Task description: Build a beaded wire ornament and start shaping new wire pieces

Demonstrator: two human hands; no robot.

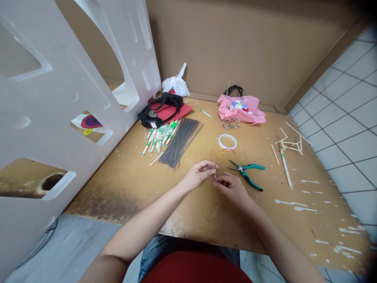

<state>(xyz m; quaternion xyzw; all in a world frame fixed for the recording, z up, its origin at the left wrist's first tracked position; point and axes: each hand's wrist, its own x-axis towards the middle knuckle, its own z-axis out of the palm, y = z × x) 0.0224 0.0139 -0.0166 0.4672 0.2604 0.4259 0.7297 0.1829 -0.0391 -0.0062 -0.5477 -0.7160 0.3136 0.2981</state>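
My left hand (198, 174) and my right hand (230, 186) meet over the middle of the wooden table (123, 184), fingertips pinched together around a thin upright stick (215, 163). What else, if anything, sits between the fingers is too small to see. Teal-handled pliers (246, 174) lie just right of my right hand. A bundle of thin dark wires (180, 142) lies behind my left hand, beside several green-and-white wrapped sticks (159, 137).
A large white foam panel (59, 98) stands at the left. At the back lie a pink bag (241, 110), a white bag (176, 84), red paper with a black strap (160, 110), a white tape ring (227, 141) and joined wooden sticks (290, 145). Tiled floor lies at the right.
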